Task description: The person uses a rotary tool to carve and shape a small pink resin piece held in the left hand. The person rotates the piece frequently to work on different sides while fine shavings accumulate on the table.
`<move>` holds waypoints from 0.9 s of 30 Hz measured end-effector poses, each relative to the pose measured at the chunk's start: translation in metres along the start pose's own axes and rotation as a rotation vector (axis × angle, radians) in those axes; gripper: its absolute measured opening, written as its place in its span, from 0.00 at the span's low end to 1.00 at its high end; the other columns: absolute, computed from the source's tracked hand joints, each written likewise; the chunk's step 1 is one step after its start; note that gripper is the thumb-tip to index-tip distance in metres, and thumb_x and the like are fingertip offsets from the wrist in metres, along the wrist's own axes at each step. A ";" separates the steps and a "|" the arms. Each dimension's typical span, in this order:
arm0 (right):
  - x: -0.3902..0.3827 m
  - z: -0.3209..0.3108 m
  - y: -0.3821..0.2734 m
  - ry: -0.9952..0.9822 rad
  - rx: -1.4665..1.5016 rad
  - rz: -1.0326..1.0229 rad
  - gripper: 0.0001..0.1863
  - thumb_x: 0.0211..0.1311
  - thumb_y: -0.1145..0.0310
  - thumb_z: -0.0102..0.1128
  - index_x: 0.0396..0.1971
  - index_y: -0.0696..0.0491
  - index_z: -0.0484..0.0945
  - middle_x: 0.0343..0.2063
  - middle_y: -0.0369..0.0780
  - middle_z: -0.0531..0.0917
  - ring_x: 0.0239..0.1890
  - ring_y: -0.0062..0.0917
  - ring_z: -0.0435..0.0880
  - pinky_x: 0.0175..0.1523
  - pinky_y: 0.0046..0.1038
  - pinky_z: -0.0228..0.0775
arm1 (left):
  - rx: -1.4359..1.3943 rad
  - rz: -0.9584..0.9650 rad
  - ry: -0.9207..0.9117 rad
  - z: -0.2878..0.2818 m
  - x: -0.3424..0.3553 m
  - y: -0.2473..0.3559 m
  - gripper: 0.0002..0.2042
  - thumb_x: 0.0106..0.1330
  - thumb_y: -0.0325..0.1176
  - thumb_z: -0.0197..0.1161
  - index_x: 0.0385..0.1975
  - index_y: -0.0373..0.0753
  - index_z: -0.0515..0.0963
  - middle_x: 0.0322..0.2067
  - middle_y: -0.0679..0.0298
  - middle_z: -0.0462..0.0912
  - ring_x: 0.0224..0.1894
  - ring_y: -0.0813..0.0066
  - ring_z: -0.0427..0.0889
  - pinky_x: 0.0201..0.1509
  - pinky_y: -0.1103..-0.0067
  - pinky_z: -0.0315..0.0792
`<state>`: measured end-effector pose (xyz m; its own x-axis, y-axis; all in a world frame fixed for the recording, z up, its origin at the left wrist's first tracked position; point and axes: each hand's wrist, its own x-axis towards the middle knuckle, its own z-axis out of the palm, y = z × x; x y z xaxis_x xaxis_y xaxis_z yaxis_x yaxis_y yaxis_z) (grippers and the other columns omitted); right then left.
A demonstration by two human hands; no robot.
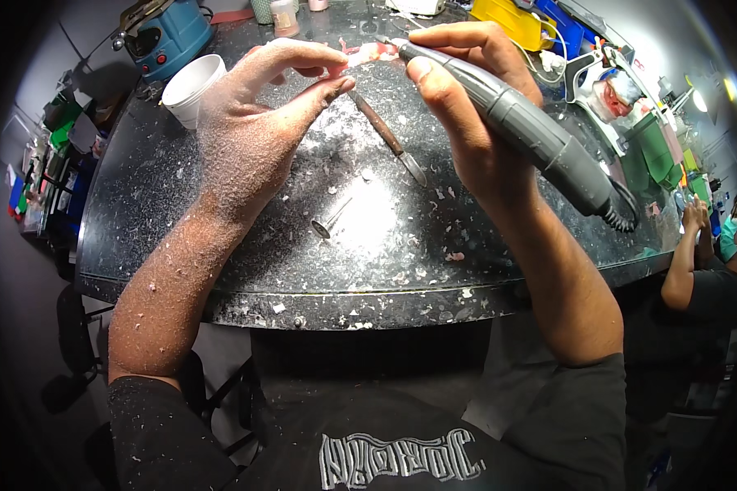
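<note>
My left hand (250,114), coated in pale dust, is closed in a pinch on a small pink and whitish denture piece (372,54). Its far side is partly hidden and bright with glare. Wrapped in my right hand (483,123) is a grey rotary handpiece (520,110), with a coiled cord at its rear. The handpiece's front end points left and meets or nearly meets the denture piece. Between my forearms, a wooden-handled knife (381,127) lies on the black worktop (295,274). Nearer me rests a small metal mandrel-like bit (329,222) with a round end.
Left of my left hand stands a white plastic cup (195,88), with a blue machine (165,39) behind it. Yellow bins (508,20) and a bag with a red item (616,94) sit at the far right. Shavings cover the worktop. Another person's arm (681,266) shows at right.
</note>
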<state>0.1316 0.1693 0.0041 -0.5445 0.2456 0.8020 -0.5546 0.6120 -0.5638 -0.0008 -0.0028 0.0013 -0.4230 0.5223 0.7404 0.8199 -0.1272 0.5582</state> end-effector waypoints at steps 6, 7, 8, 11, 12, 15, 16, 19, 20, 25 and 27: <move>-0.001 0.002 0.003 -0.036 -0.046 -0.036 0.14 0.62 0.69 0.70 0.46 0.56 0.82 0.40 0.40 0.87 0.45 0.22 0.87 0.51 0.25 0.80 | -0.015 -0.038 -0.023 -0.001 -0.001 0.004 0.10 0.60 0.26 0.76 0.41 0.40 0.87 0.40 0.67 0.87 0.46 0.79 0.83 0.53 0.82 0.78; -0.001 0.003 0.004 -0.057 -0.024 -0.063 0.13 0.64 0.72 0.68 0.47 0.58 0.81 0.39 0.39 0.86 0.43 0.20 0.86 0.51 0.23 0.78 | -0.033 -0.042 -0.016 -0.001 -0.001 0.003 0.10 0.60 0.26 0.76 0.41 0.40 0.87 0.40 0.67 0.87 0.45 0.79 0.84 0.53 0.82 0.78; -0.001 0.004 0.004 -0.078 -0.001 -0.091 0.12 0.66 0.75 0.65 0.48 0.60 0.81 0.39 0.39 0.85 0.42 0.17 0.84 0.51 0.21 0.76 | -0.050 -0.047 -0.009 -0.001 -0.001 0.003 0.10 0.60 0.26 0.76 0.41 0.40 0.87 0.40 0.67 0.87 0.45 0.79 0.84 0.53 0.82 0.78; -0.001 0.003 0.002 -0.054 0.020 -0.062 0.12 0.65 0.75 0.66 0.48 0.60 0.81 0.40 0.39 0.85 0.42 0.18 0.84 0.51 0.21 0.76 | -0.012 0.006 -0.014 -0.001 0.000 0.001 0.10 0.60 0.26 0.76 0.41 0.40 0.87 0.39 0.67 0.87 0.45 0.80 0.84 0.53 0.82 0.78; 0.000 0.003 0.002 -0.055 0.012 -0.045 0.13 0.64 0.72 0.68 0.47 0.58 0.81 0.40 0.40 0.86 0.43 0.20 0.86 0.52 0.23 0.78 | -0.001 0.011 -0.015 -0.001 0.000 0.001 0.10 0.60 0.26 0.76 0.41 0.40 0.87 0.39 0.67 0.87 0.45 0.80 0.84 0.53 0.82 0.78; -0.001 0.002 0.003 -0.089 -0.031 -0.019 0.16 0.61 0.66 0.72 0.47 0.54 0.81 0.40 0.40 0.87 0.46 0.26 0.89 0.53 0.28 0.83 | 0.004 -0.012 -0.020 0.000 -0.001 0.002 0.10 0.60 0.26 0.76 0.41 0.40 0.87 0.38 0.68 0.88 0.44 0.81 0.83 0.52 0.82 0.78; -0.001 0.002 0.004 -0.073 -0.037 -0.016 0.16 0.61 0.66 0.72 0.47 0.54 0.81 0.40 0.40 0.87 0.46 0.26 0.89 0.53 0.27 0.83 | -0.018 -0.040 -0.022 0.000 -0.001 0.003 0.10 0.61 0.26 0.76 0.41 0.41 0.87 0.38 0.68 0.88 0.44 0.82 0.83 0.51 0.83 0.78; -0.002 0.003 0.006 -0.071 -0.039 -0.032 0.16 0.63 0.68 0.71 0.48 0.55 0.81 0.41 0.40 0.87 0.46 0.24 0.88 0.54 0.26 0.80 | -0.009 -0.068 -0.034 -0.001 -0.001 0.004 0.09 0.62 0.28 0.75 0.41 0.41 0.87 0.38 0.68 0.88 0.42 0.83 0.82 0.48 0.85 0.77; -0.002 0.003 0.006 -0.102 -0.028 -0.054 0.15 0.64 0.71 0.69 0.49 0.57 0.80 0.41 0.39 0.86 0.46 0.22 0.87 0.54 0.24 0.78 | 0.008 -0.069 -0.039 -0.002 -0.001 0.004 0.09 0.62 0.28 0.75 0.41 0.41 0.87 0.37 0.69 0.88 0.41 0.83 0.82 0.47 0.85 0.77; -0.002 0.005 0.007 -0.066 -0.027 -0.040 0.17 0.60 0.66 0.74 0.47 0.53 0.82 0.41 0.39 0.87 0.46 0.25 0.89 0.53 0.27 0.83 | -0.113 -0.140 -0.040 -0.002 -0.001 0.005 0.09 0.64 0.28 0.74 0.42 0.39 0.86 0.37 0.67 0.88 0.38 0.83 0.83 0.44 0.86 0.77; -0.001 0.002 0.010 -0.121 -0.065 -0.099 0.17 0.60 0.66 0.74 0.47 0.53 0.82 0.41 0.39 0.87 0.46 0.26 0.89 0.53 0.28 0.83 | -0.156 -0.174 -0.044 -0.002 0.000 0.006 0.09 0.64 0.28 0.74 0.42 0.37 0.85 0.38 0.65 0.88 0.39 0.82 0.85 0.46 0.85 0.79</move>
<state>0.1250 0.1737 -0.0029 -0.5631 0.0922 0.8212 -0.5693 0.6770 -0.4664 0.0030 -0.0054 0.0051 -0.5329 0.5839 0.6125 0.6652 -0.1584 0.7297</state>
